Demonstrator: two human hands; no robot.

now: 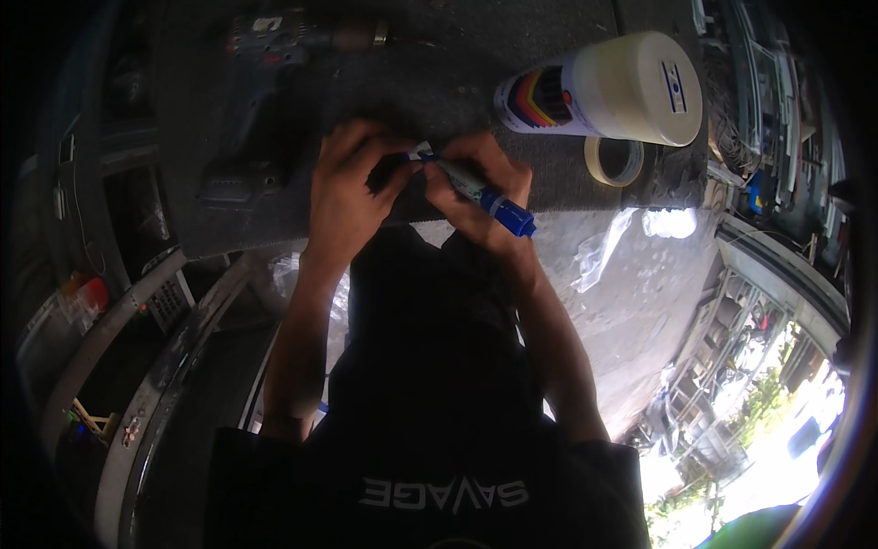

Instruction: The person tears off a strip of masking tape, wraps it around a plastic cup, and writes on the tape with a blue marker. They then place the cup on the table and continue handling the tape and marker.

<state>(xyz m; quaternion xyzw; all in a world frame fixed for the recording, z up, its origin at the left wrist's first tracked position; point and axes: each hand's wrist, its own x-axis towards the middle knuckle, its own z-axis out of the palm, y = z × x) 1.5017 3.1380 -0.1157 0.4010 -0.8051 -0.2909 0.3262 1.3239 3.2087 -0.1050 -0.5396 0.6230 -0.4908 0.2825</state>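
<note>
My right hand (485,183) is closed around a marker pen (469,185) with a pale printed barrel and a blue end toward my body. The pen slants, its other end pointing up and left to my left hand. Thumb and fingers of my left hand (352,183) pinch a small whitish piece (420,151), bent or folded, at the pen's tip. Both hands are close together over the near edge of a dark-covered table (439,101). Shadow and fingers hide part of the small piece, so its kind is unclear.
A large white can (631,87) lies or leans at the table's right, beside a roll of tape (614,163). A dark power drill (302,38) lies far left in shadow. Metal frames (174,320) stand at left; a plastic scrap (599,249) lies on the floor.
</note>
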